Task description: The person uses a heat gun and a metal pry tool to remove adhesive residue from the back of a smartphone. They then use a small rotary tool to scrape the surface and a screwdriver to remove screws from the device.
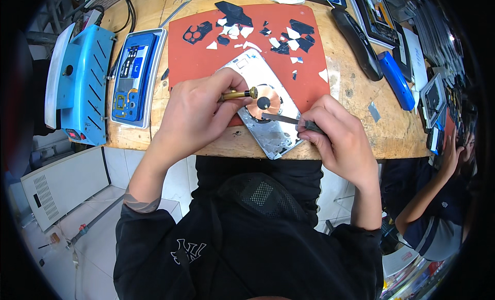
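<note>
1. Clamped around a brass-coloured tool [238, 94], the left hand [198, 114] has its fingers curled shut on the handle, whose dark round tip rests over the copper coil [268, 103].
2. Pinched shut between thumb and fingers, the right hand [335, 135] holds a thin metal blade [281, 118], whose point lies on the lower edge of that coil, just right of the brass tool's tip.
3. Both tools meet on a silver phone back housing [270, 137], which lies tilted between the two hands, its lower corner reaching the near edge of the wooden bench [356, 83].
4. Under the housing and beyond both hands spreads a red work mat [191, 62], strewn at its far side with black and white glass shards [289, 39].
5. Left of the left hand, off the mat, lies an opened phone with blue inner parts [135, 75]; farther left stands a blue machine [82, 78].
6. Right of the right hand, well apart, lie a black handheld tool [358, 42] and a blue one [396, 79].
7. Far right, another person's hand [454, 150] is raised beside the bench.
</note>
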{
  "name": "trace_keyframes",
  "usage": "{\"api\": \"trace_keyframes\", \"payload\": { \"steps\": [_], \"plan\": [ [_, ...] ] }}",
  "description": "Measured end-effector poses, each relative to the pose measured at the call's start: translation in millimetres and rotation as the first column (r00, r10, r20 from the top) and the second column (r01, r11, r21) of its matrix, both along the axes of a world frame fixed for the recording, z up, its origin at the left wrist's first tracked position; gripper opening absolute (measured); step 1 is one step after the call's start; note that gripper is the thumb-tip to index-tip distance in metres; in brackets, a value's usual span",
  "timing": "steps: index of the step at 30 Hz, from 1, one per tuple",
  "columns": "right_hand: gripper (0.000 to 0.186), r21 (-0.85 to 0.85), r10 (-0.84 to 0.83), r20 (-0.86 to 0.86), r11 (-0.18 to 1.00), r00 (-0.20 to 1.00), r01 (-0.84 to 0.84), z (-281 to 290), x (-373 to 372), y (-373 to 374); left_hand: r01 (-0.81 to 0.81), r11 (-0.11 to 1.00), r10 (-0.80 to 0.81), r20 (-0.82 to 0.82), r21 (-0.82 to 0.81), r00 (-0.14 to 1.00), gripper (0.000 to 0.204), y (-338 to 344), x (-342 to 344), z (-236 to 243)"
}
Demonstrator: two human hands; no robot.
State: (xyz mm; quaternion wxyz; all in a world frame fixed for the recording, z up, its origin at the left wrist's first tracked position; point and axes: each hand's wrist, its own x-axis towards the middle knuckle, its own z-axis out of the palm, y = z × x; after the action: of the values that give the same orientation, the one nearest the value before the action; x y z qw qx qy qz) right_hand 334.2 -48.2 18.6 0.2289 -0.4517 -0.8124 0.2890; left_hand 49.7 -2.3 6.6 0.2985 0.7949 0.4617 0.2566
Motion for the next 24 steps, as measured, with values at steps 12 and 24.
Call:
{"api": "trace_keyframes", "payload": {
  "steps": [12, 24],
  "plan": [
    [0.026, 0.006, 0.043, 0.051, 0.999, 0.998, -0.044, 7.0, -1.2, 4.5, -0.015, 0.999, 0.015, -0.001, 0.051, 1.0, 0.014, -1.8, 0.9, -4.6],
    [0.021, 0.014, 0.049, 0.189, 0.999, 0.981, -0.052, 8.4, -3.4, 3.6, -0.018, 0.997, 0.018, -0.007, 0.075, 1.0, 0.016, -4.6, 0.7, -3.3]
  ]
}}
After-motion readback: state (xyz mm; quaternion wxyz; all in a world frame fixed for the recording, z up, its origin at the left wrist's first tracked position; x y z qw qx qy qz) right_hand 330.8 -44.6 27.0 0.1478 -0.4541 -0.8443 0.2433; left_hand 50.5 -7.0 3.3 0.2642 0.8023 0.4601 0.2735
